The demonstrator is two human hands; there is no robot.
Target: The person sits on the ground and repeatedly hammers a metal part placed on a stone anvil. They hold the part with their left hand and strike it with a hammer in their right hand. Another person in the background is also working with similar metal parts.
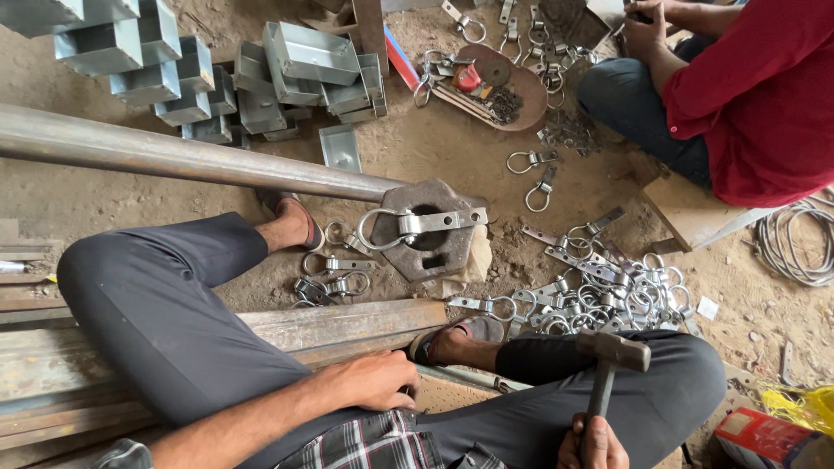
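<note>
My right hand (592, 445) grips the handle of a hammer (612, 350), whose steel head is raised over my right knee. Resting on my left thigh, my left hand (372, 380) is curled with nothing in it. A metal ring latch (420, 224) lies on a thick dark steel block (434, 233) on the ground in front of me, between my feet. A pile of similar ring latches (608, 291) lies to the right of the block, and a few more (328, 278) lie left of it.
A long steel pipe (174, 156) runs from the left to the block. Galvanised metal boxes (217, 74) are stacked at the top left. Another person in a red shirt (756, 95) sits at the top right beside a rusty pan (512, 91). Steel bars (347, 326) lie under my legs.
</note>
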